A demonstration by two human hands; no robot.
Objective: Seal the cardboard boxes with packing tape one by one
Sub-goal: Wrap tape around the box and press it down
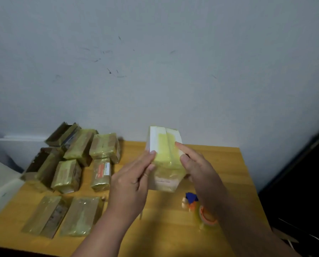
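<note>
While both hands worked it, a white cardboard box (pixel 164 158), yellowish tape (pixel 166 154) across its top, stood at the centre of the wooden table (pixel 173 234). Left hand (pixel 132 184): fingers straight, pressing the box's left side. Right hand (pixel 195 164): forefinger extended onto the tape, thumb against the right side. Taped brown boxes (pixel 71 164): clustered at left. Tape roll (pixel 206 216): near the right forearm, beside a blue-and-orange object (pixel 191 200), blurred.
</note>
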